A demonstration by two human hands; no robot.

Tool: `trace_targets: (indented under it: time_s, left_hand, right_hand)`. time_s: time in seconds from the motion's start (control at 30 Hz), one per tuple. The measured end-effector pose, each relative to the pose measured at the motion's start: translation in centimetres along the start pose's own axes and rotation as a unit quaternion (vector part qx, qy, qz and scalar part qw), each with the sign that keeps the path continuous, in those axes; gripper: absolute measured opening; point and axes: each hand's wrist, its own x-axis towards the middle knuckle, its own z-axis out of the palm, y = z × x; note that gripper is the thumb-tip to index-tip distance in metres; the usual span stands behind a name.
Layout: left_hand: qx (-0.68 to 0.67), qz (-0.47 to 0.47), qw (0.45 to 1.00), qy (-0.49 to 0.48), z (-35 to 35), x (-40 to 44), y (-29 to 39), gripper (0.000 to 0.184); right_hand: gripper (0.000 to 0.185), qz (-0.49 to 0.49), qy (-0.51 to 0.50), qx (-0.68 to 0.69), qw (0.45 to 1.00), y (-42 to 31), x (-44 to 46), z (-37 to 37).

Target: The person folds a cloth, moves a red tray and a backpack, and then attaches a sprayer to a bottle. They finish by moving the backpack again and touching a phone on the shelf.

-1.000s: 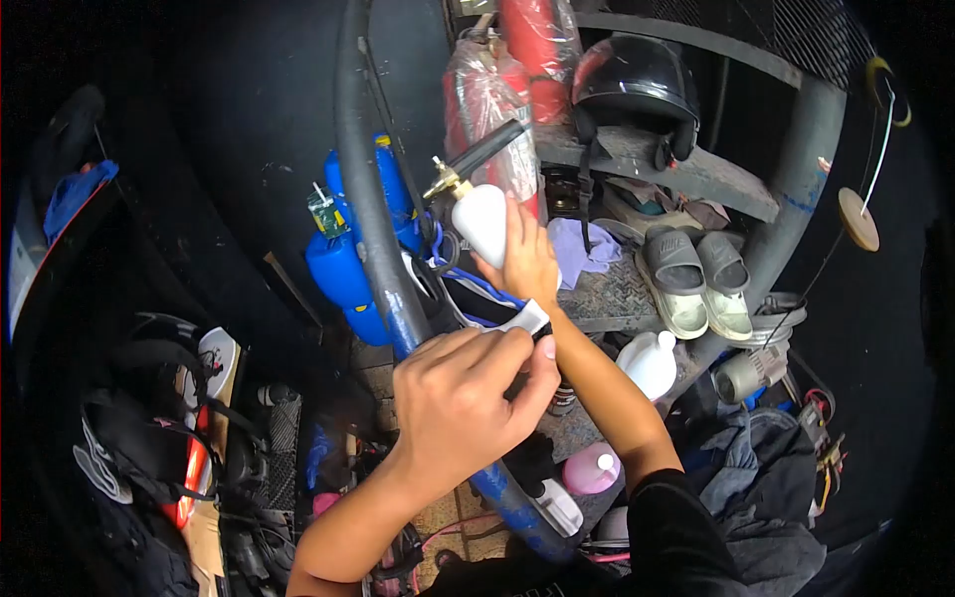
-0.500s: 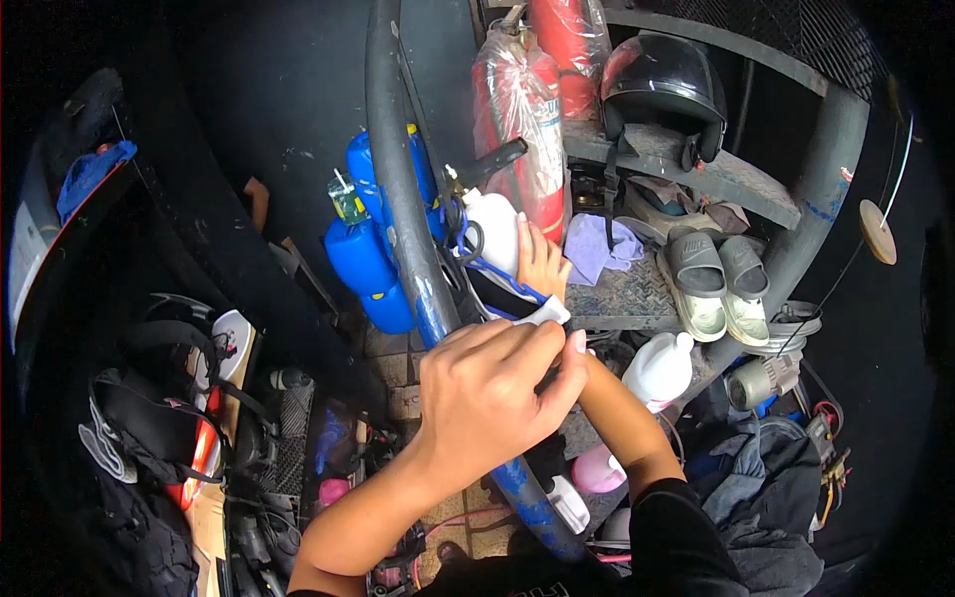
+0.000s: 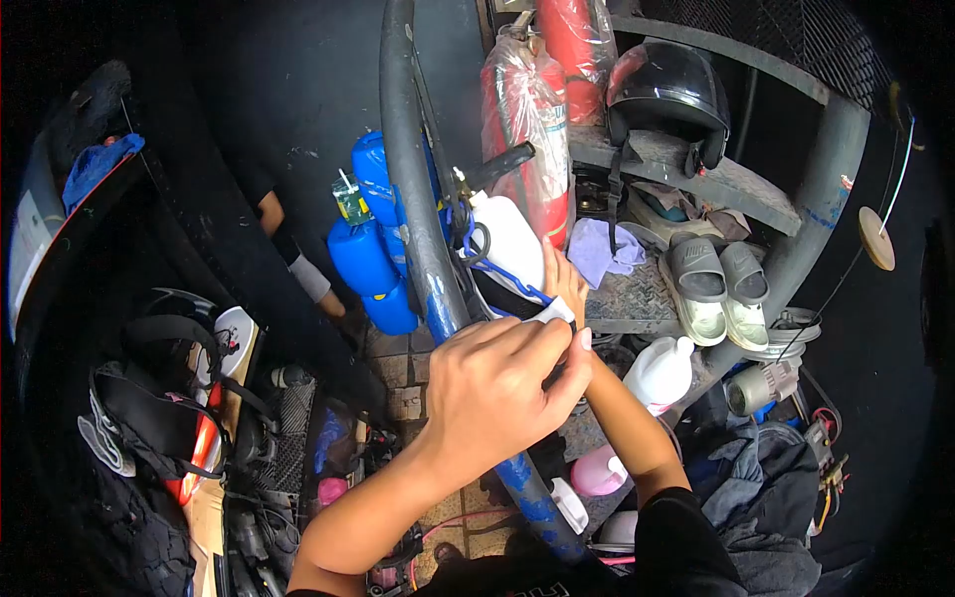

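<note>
My left hand (image 3: pixel 507 393) is closed in a loose fist over the blue-chipped dark railing pipe (image 3: pixel 430 264). A white tab-like strip (image 3: pixel 559 312) sticks out just beyond its fingers; what lies inside the fist is hidden. Past the railing, my right hand (image 3: pixel 565 281) lies along the lower side of a white plastic bottle (image 3: pixel 507 234), fingers curved against it and thumb out of sight. The bottle leans over, a narrow nozzle at its top. Blue cord (image 3: pixel 512 279) and a black band run across its lower part.
Blue jugs (image 3: pixel 370 264) stand left of the railing. Plastic-wrapped fire extinguishers (image 3: pixel 527 129), a black helmet (image 3: pixel 668 99), a lilac cloth (image 3: pixel 604 251) and grey slides (image 3: pixel 716 284) rest on steps. A white jug (image 3: pixel 659 370) is lower right. Another person's leg (image 3: pixel 310 279) shows at left.
My right hand and the white bottle have shifted slightly right and down together, and more of the bottle shows. My left hand keeps its fist. More of the other person appears at left.
</note>
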Motion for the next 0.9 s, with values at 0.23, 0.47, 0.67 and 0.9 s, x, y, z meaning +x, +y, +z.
trace_targets:
  time_s: [0.23,0.47,0.67,0.9]
  left_hand:
    - [-0.009,-0.012,1.0,-0.004,-0.1,0.1,0.3,0.03]
    - [-0.101,-0.027,0.992,0.064,0.1,-1.1,-0.3,0.014]
    - [-0.015,0.002,0.978,0.21,2.8,-7.1,1.6,0.057]
    - [-0.18,-0.141,0.94,-0.252,-2.1,-38.4,4.6,0.073]
  right_hand:
    - [0.074,-0.084,-0.1,0.057,0.99,8.2,-4.4,-5.1]
    - [0.036,0.004,-0.005,0.097,0.995,6.9,-5.5,-14.8]
    - [0.027,-0.133,0.001,0.078,0.988,-4.8,-3.7,-23.9]
    - [0.065,-0.2,-0.067,0.006,0.977,-23.1,-11.3,-24.0]
